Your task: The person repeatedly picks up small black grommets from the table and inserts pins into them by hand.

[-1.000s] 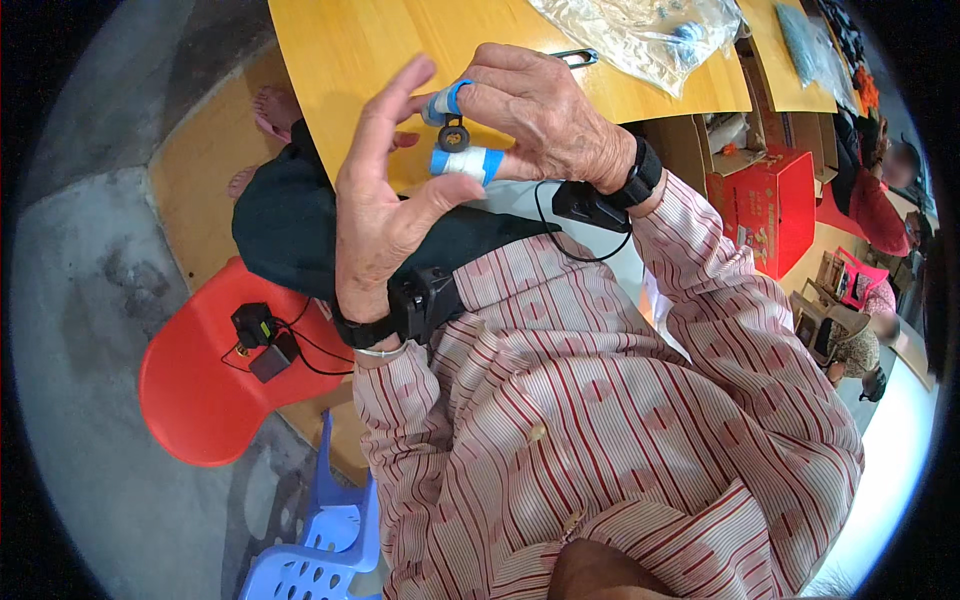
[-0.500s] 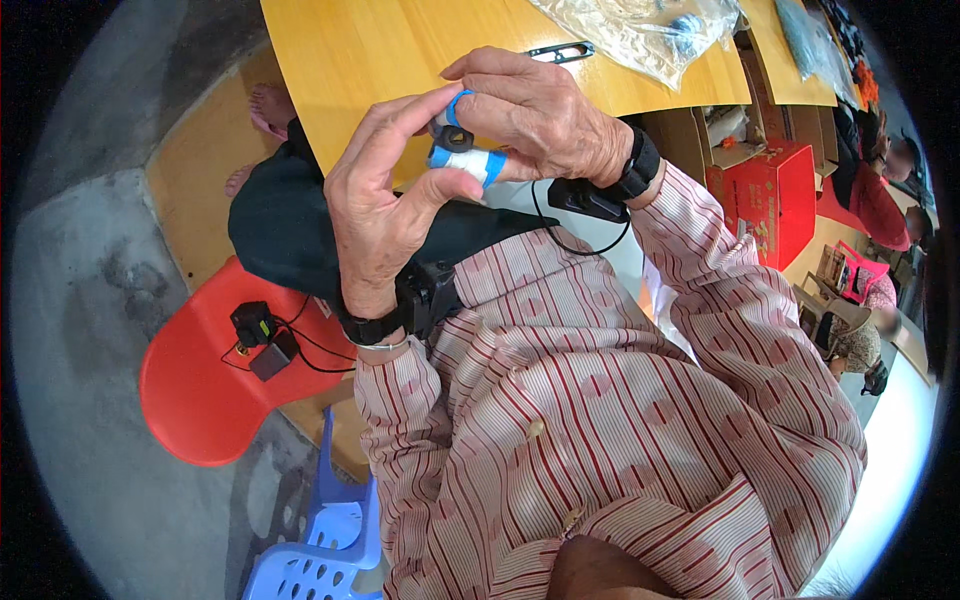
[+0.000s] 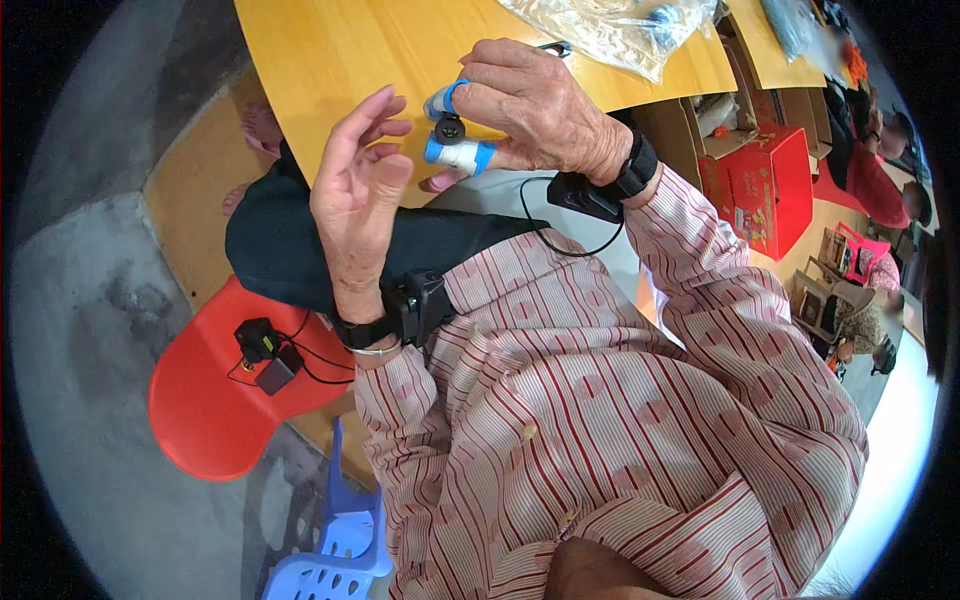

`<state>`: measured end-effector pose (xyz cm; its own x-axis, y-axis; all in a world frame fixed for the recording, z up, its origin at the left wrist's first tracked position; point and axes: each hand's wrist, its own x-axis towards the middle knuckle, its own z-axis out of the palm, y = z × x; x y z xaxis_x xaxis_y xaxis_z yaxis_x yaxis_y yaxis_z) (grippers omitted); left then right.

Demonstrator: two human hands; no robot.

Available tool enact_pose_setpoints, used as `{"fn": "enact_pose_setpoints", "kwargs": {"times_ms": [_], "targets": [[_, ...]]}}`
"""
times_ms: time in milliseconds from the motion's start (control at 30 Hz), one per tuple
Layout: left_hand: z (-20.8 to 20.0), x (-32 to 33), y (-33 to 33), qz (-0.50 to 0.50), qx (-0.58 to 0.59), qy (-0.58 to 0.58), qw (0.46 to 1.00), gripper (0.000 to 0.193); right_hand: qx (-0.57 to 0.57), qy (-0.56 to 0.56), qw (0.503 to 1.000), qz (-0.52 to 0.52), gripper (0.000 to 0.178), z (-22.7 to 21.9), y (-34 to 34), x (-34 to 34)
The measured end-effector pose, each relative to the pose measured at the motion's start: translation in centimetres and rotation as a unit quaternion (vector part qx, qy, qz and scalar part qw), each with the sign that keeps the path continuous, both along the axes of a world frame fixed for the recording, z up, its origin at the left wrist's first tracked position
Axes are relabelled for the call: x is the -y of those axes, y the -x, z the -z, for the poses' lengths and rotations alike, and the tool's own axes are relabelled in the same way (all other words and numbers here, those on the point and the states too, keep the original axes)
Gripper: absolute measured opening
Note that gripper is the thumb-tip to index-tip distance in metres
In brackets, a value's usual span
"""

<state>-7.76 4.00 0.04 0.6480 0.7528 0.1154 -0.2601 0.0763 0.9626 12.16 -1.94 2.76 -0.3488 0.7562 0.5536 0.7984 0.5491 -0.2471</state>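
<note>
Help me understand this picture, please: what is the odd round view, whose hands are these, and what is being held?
The round, bent look comes from a wide fisheye camera worn on a person's head, looking down at their own hands. There is no machine here, only two bare hands.

The right hand grips a small object with blue and white parts and a dark round piece in the middle. The left hand is open beside it, fingers spread, not gripping anything. Each wrist carries a black strapped device with a thin cable.

Ahead lies a yellow wooden table; on it rests a clear plastic bag whose contents are hard to make out. Beside the person are a red chair with a small black gadget on it, a light blue plastic stool, and a red box on the right.
</note>
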Motion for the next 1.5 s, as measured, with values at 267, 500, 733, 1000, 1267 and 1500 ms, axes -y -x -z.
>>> {"fn": "enact_pose_setpoints", "kwargs": {"times_ms": [267, 500, 733, 1000, 1267, 1500], "targets": [[2.3, 0.4, -0.6, -0.011, -0.07, 0.056, 0.996, 0.039, 0.049, 0.021, 0.998, 0.036, 0.029, -0.1, -1.9, 1.8], [3.5, 0.1, -0.7, 0.003, -0.147, 0.026, 0.989, 0.033, 0.058, 0.03, 0.993, 0.099, 0.026, -0.4, -3.5, 4.4], [4.5, -0.1, -0.3, -0.013, -0.17, -0.003, 0.985, 0.028, 0.006, 0.059, 0.91, 0.411, 0.019, 0.7, -10.8, 13.4], [4.5, -0.4, -0.5, -0.024, -0.174, -0.002, 0.984, 0.029, 0.01, 0.228, 0.726, 0.648, 0.026, 6.3, -20.6, 26.3], [4.5, -0.3, -0.1, -0.027, -0.211, -0.016, 0.977, 0.029, -0.08, 0.298, 0.684, 0.661, 0.039, 10.6, -20.3, 27.8], [4.2, 0.1, -0.3, -0.023, -0.177, -0.023, 0.984, 0.025, -0.079, 0.114, 0.713, 0.687, 0.025, 10.0, -20.6, 26.5]]}}
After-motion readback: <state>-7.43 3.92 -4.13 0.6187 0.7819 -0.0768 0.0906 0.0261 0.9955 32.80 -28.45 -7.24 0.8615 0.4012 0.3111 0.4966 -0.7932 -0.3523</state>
